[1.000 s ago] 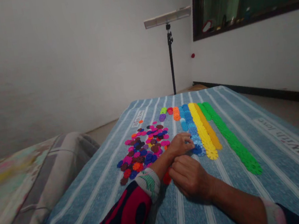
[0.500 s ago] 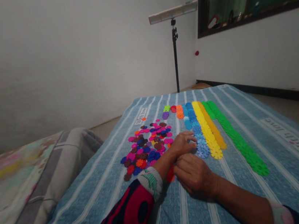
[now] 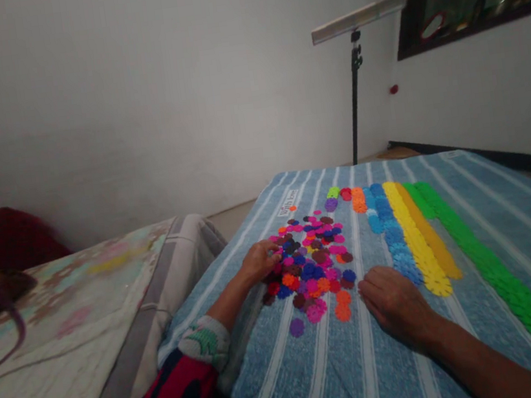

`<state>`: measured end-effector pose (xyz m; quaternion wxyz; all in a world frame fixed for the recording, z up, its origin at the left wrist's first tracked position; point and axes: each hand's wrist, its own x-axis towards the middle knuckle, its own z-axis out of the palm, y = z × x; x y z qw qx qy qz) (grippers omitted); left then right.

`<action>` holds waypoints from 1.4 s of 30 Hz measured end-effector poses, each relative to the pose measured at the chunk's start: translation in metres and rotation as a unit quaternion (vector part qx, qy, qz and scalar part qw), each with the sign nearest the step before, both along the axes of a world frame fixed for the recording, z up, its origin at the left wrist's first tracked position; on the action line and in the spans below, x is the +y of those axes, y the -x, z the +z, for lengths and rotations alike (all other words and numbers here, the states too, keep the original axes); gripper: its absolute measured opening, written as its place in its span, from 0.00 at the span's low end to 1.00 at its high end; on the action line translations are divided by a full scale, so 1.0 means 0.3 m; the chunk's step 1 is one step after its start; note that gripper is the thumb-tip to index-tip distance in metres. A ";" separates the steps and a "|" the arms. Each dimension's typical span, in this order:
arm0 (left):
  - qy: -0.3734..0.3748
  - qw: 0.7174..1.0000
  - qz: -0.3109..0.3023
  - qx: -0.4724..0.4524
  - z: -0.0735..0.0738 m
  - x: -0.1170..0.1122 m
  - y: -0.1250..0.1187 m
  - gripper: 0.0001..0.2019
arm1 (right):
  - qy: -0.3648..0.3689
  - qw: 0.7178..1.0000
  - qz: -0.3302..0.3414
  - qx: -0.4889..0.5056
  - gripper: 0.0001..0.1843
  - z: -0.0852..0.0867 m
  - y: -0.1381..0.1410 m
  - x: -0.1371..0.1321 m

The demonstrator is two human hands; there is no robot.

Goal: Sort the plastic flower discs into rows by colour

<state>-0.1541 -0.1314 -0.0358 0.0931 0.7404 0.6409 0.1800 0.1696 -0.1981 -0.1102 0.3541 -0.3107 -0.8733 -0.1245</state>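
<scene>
My left hand (image 3: 260, 262) is at the left edge of a loose pile of flower-shaped plastic discs (image 3: 321, 256) in pink, dark blue, brown, orange and red. Its fingers are bent together among the discs; whatever is in them is hidden. My right hand (image 3: 394, 303) rests closed on the striped cloth, between the pile and a row of overlapping blue discs (image 3: 400, 250). What it may hold does not show. Orange discs (image 3: 343, 309) and a purple disc (image 3: 297, 327) lie at the pile's near side.
Right of the blue row run yellow discs (image 3: 415, 238), darker yellow discs (image 3: 441, 247) and a long green row (image 3: 495, 273). Short groups, including orange discs (image 3: 358, 200), lie at the far end. A covered bed (image 3: 126, 295) stands left, a black stand (image 3: 354, 102) behind.
My left hand has moved left from the blue row to the pile's left edge. My right hand stays closed near the blue row. The view has turned left.
</scene>
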 end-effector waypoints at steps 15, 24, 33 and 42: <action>0.081 0.995 -0.040 0.036 -0.042 -0.046 -0.008 0.20 | 0.090 0.996 -0.009 -0.016 0.12 -0.054 -0.031 0.002; 0.021 1.000 -0.008 -0.021 -0.087 0.001 0.016 0.17 | 0.099 0.995 0.010 -0.003 0.11 -0.037 -0.002 -0.018; -0.003 0.998 0.026 -0.057 -0.103 0.017 0.042 0.10 | 0.138 0.975 0.155 -0.074 0.16 0.084 0.298 -0.071; -0.015 0.999 0.016 -0.037 -0.121 0.015 0.043 0.10 | 0.058 0.982 0.131 -0.122 0.07 0.043 0.405 0.087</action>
